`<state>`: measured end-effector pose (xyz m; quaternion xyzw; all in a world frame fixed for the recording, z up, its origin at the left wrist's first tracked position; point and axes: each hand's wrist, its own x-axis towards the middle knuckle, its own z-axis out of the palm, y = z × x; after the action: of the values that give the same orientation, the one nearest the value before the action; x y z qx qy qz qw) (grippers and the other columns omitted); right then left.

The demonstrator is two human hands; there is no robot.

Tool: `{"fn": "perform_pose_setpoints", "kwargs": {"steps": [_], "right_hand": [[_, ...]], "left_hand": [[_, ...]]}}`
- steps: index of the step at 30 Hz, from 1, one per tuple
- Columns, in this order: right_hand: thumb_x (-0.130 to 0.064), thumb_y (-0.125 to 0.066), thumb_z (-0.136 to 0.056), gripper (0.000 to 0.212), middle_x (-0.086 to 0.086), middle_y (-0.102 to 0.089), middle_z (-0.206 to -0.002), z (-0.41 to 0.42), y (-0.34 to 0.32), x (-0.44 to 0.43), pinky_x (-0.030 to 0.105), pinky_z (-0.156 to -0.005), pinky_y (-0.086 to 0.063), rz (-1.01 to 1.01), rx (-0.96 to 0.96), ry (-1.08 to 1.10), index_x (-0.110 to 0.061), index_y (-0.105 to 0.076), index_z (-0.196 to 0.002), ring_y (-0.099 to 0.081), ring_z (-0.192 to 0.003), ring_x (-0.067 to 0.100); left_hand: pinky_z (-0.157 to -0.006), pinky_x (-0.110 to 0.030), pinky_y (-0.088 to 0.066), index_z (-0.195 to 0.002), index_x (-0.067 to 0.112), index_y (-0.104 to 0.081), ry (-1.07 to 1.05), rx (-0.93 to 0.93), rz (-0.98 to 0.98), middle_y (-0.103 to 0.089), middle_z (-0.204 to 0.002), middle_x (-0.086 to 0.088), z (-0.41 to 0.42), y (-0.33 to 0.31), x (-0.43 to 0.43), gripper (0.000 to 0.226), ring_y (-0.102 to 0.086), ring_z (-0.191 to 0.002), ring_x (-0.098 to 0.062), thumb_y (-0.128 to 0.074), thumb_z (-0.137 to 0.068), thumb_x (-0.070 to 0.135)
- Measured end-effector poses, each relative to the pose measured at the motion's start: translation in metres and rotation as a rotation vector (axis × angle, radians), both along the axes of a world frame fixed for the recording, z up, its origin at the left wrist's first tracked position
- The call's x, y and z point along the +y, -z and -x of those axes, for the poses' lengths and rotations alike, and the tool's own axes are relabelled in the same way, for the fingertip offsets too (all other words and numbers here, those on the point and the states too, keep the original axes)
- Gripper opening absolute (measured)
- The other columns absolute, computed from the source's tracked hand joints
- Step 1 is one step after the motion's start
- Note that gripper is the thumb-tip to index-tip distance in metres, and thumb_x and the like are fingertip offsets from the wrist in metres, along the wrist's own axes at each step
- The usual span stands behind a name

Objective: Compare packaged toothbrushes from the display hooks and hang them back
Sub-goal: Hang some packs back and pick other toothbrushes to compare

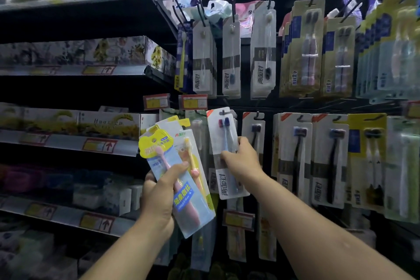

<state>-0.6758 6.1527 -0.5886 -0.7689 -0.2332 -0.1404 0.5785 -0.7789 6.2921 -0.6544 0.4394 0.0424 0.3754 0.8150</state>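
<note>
My left hand (159, 193) grips two toothbrush packs fanned together: a front one with a yellow top and a pink brush (181, 191), and behind it one with a yellow brush (193, 161). My right hand (241, 161) pinches the middle of a white two-brush pack with red and blue heads (223, 134). That pack's top slot sits at a display hook (223, 112) in the lower row, and the pack tilts slightly. Whether the slot is over the hook I cannot tell.
Rows of hung toothbrush packs fill the pegboard: white packs (231, 59) above, dark-brush packs (329, 161) to the right. Price tags (193, 101) stick out on the hook ends. Shelves of boxed goods (91, 52) run along the left.
</note>
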Motion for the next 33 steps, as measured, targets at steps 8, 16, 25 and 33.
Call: {"fn": "perform_pose_setpoints", "kwargs": {"steps": [8,16,25,33], "right_hand": [[-0.029,-0.060,-0.101,0.044,0.013,-0.058,-0.122,-0.021,0.026,0.013,0.040,-0.077,-0.063,0.129,-0.009,0.135,-0.006,-0.041,-0.134,-0.067,-0.098,0.026],[-0.051,-0.064,-0.095,0.071,0.013,-0.030,-0.150,-0.005,0.035,0.005,0.044,-0.103,-0.050,0.209,-0.022,0.180,-0.006,-0.037,-0.143,-0.048,-0.130,0.033],[-0.042,-0.071,-0.093,0.029,-0.004,-0.071,-0.107,0.065,0.065,-0.013,0.037,-0.096,-0.056,0.036,-0.040,-0.302,-0.019,-0.070,-0.111,-0.068,-0.101,0.011],[-0.029,-0.082,-0.085,0.027,-0.002,-0.075,-0.101,0.082,0.120,-0.027,0.033,-0.085,-0.060,0.079,0.062,-0.413,-0.017,-0.070,-0.106,-0.072,-0.095,0.015]], "left_hand": [[-0.072,-0.048,-0.065,-0.120,0.006,-0.068,0.061,0.024,-0.034,-0.079,-0.094,-0.019,-0.003,0.011,-0.001,0.050,-0.075,-0.073,-0.030,-0.087,-0.076,0.021],[-0.083,-0.056,-0.063,-0.124,0.010,-0.068,0.038,0.035,-0.063,-0.078,-0.104,-0.020,0.006,0.021,-0.002,0.060,-0.077,-0.082,-0.034,-0.090,-0.071,0.025],[-0.080,-0.056,-0.063,-0.120,0.001,-0.070,0.008,0.077,-0.036,-0.074,-0.104,-0.029,0.029,0.051,-0.021,0.060,-0.075,-0.083,-0.039,-0.091,-0.069,0.026],[-0.077,-0.047,-0.063,-0.121,0.006,-0.071,0.031,0.114,0.017,-0.073,-0.114,-0.029,0.040,0.096,-0.033,0.065,-0.075,-0.088,-0.040,-0.089,-0.063,0.028]]}}
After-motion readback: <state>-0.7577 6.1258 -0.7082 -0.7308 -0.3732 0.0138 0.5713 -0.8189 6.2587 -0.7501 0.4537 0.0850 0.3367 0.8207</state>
